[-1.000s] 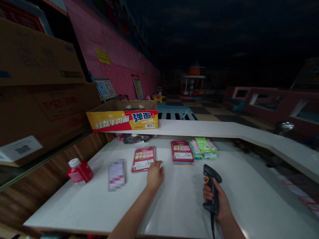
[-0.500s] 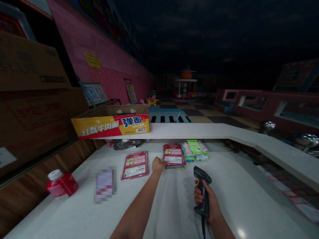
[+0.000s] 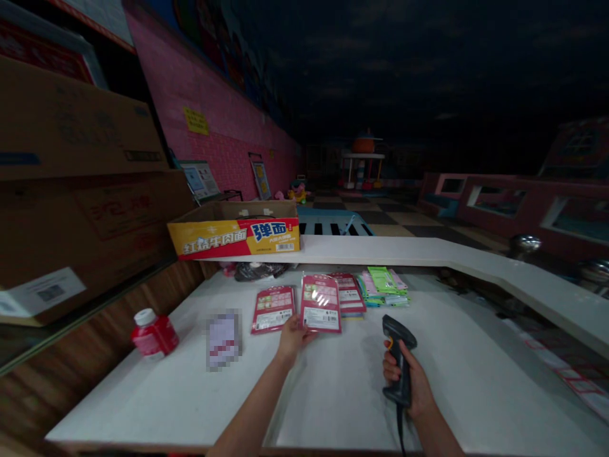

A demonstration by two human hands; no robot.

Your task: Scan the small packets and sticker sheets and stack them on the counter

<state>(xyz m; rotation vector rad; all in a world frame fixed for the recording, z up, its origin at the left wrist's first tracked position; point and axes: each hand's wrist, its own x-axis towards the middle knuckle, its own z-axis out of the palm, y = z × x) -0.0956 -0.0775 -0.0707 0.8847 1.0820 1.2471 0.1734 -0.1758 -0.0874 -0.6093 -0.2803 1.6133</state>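
Observation:
My left hand (image 3: 292,339) pinches the lower left corner of a flat red packet (image 3: 321,304) with a clear wrapper and a white label carrying a barcode. That packet is raised off the counter and partly covers a stack of like red packets (image 3: 351,295) behind it. Another red packet (image 3: 273,309) lies on the counter just left of it. My right hand (image 3: 412,381) is wrapped round the handle of a black barcode scanner (image 3: 398,355), whose head points forward and left and whose cord hangs down. Green and pink packets (image 3: 384,285) lie piled right of the red stack.
A red bottle with a white cap (image 3: 155,334) and a blurred-out card (image 3: 223,339) are on the white counter (image 3: 342,406) at left. A raised ledge (image 3: 371,249) bearing an open noodle carton (image 3: 238,231) runs along the back. Brown cardboard boxes (image 3: 109,216) are stacked at left.
My left hand has lifted one red packet off the stack and brought it left and nearer to me. The right hand still holds the scanner. The whole view has shifted a little.

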